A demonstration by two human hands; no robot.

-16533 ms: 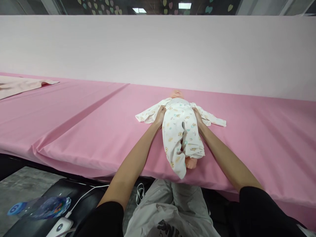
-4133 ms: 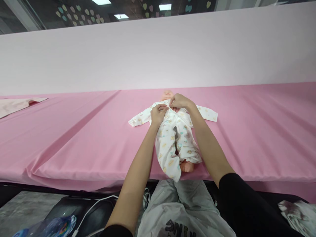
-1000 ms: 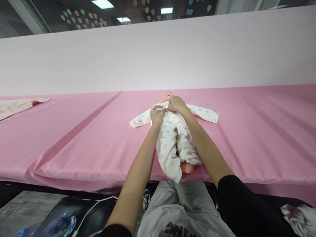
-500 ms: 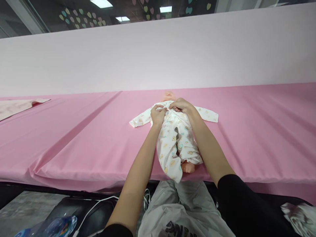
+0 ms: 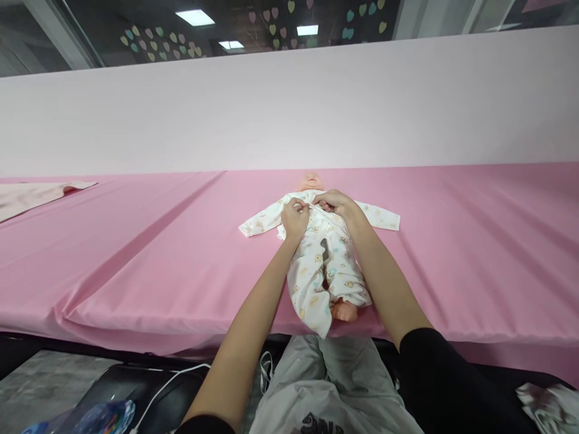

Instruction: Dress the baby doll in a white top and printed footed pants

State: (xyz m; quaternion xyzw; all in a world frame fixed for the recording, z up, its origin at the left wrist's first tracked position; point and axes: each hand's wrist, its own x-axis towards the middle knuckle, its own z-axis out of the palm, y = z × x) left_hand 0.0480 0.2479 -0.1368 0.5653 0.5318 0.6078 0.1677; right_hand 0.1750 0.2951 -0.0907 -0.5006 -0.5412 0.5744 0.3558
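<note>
Quick change first: my left hand (image 5: pixel 296 218) has folded its fingers in toward the middle of the doll (image 5: pixel 311 182)'s chest—half a second ago the forefinger stretched up over the cloth. My right hand (image 5: pixel 335 201) has rolled back off the doll's neck compared with a second ago, so its fingertips show. The doll itself stays put on the pink mat (image 5: pixel 181 253), on its back, head away from me. I read this as both hands now working one small spot on the front of the printed outfit (image 5: pixel 315 236); it doesn't look settled yet.

Grip: left thumb and fingertips together, pinched on the outfit left of the doll's midline. Right fingertips likewise clamped on it just across, other fingers curled under. Exactly which bit of edge I hold is too small to tell.

Pose: left forearm runs up beside the doll's left-lying leg, wrist fairly straight. Left sleeve (image 5: pixel 262 221) lies spread out from the doll's shoulder. Bare foot (image 5: pixel 344 310) pokes out at the doll's near end. Right forearm slants in past the doll's other leg—wrist bent, knuckles up, right sleeve (image 5: pixel 382 217) flat beyond it.
</note>
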